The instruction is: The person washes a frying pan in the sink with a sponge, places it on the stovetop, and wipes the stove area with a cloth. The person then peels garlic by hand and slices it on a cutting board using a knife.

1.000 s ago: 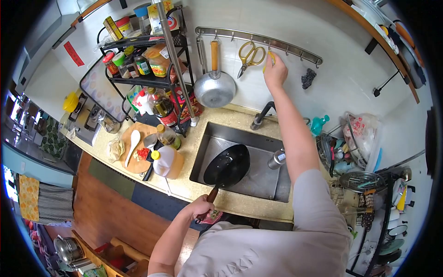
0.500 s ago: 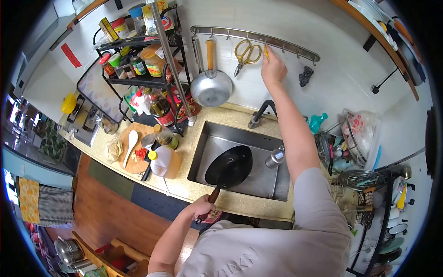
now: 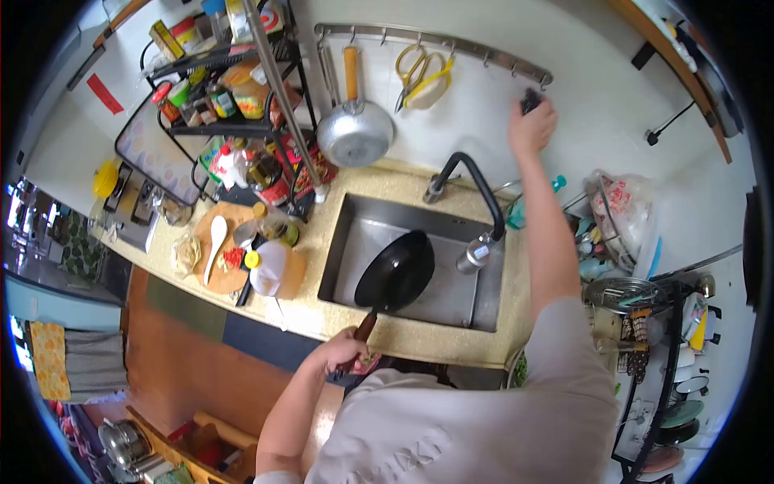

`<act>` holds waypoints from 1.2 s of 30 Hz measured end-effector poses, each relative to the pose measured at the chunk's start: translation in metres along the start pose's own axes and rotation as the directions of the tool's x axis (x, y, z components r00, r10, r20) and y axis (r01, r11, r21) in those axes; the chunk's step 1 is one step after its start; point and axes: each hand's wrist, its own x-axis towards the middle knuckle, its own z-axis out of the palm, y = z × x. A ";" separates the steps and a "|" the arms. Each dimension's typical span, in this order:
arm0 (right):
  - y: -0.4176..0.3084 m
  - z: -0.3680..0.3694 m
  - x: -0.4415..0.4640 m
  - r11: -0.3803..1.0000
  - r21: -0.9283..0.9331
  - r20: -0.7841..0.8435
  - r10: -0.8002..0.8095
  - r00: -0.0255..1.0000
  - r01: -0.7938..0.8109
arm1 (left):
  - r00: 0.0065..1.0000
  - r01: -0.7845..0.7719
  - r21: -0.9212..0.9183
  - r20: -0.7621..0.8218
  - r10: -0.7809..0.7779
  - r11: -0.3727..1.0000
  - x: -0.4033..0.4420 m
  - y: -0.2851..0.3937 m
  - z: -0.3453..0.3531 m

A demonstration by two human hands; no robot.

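Note:
My left hand point(image 3: 343, 352) is closed around the wooden handle of a black wok point(image 3: 397, 271), which is tilted over the sink point(image 3: 339, 250). Up at the wall, my right hand point(image 3: 534, 131) has its fingers around a dark steel wool scrubber point(image 3: 530, 101), just under the right end of the hook rail point(image 3: 451, 50). Along that rail hang scissors with yellow handles point(image 3: 411, 73) and a yellow-edged pale item point(image 3: 430, 90) whose kind I cannot make out. A silver pan with a wooden handle point(image 3: 355, 135) hangs farther left.
A black faucet point(image 3: 476, 181) arches over the sink's right side. Left of the sink stand a yellow-capped jug point(image 3: 278, 273) and a round cutting board point(image 3: 230, 282) with a white spoon point(image 3: 215, 248) and chopped red pieces. A black rack point(image 3: 234, 129) holds seasonings.
My right hand has left the yellow item, which now hangs from the rail, and moved right onto the steel wool scrubber. My left hand still holds the wok. The view has shifted slightly.

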 end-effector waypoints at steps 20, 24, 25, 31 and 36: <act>0.053 -0.078 0.040 0.934 0.350 -0.207 0.004 0.978 0.070 | 0.987 -0.083 0.565 -0.069 0.147 0.821 -0.003 0.019 0.037; 0.090 -0.138 -0.049 0.947 0.293 0.293 0.044 0.955 -0.133 | 0.956 -0.109 0.806 -0.075 0.283 0.582 -0.009 0.004 0.044; 0.108 -0.149 -0.074 0.931 0.317 0.362 0.059 0.931 -0.182 | 0.959 -0.104 0.801 -0.075 0.272 0.589 -0.011 0.000 0.044; 0.172 -0.188 -0.227 0.949 0.168 0.953 -0.087 0.290 -0.267 | 0.970 -0.106 0.828 -0.036 0.241 0.550 -0.004 -0.033 0.041; 0.097 -0.141 -0.307 0.949 0.302 0.917 -0.316 0.245 0.095 | 0.924 -0.131 0.877 -0.062 0.378 0.463 -0.005 -0.041 0.047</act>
